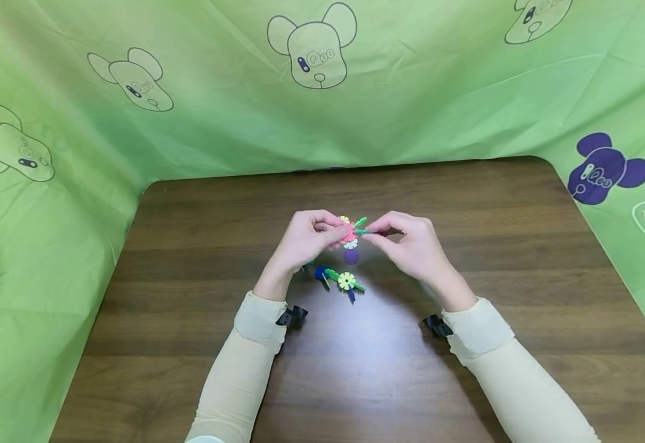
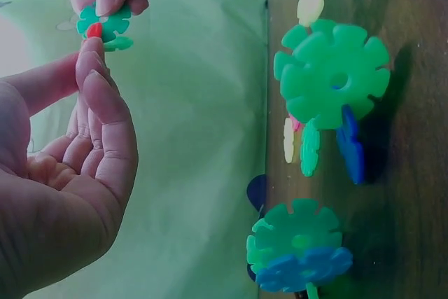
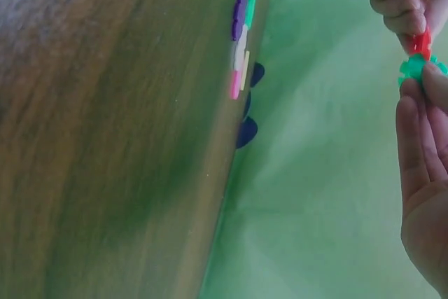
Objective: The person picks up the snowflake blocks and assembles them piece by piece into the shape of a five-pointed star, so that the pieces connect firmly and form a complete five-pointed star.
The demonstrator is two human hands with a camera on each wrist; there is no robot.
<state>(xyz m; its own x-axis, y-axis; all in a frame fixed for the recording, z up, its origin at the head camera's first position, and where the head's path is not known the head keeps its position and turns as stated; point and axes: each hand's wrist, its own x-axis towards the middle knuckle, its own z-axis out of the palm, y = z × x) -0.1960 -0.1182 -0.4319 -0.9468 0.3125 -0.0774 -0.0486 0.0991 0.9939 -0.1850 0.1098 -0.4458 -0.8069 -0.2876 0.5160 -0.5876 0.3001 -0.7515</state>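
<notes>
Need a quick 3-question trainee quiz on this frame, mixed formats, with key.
1. True or false: the left hand and the right hand meet above the wooden table, each pinching a plastic snowflake disc.
2. Multiple choice: the disc pinched by the right hand is A) green, B) blue, C) white.
3. Fill in: the loose cluster of joined discs lies on the table, ____ to the person than the hands.

Key: 1 true; 2 A; 3 nearer. The left wrist view shows the left hand's fingertips on a red disc that meets the green one.
</notes>
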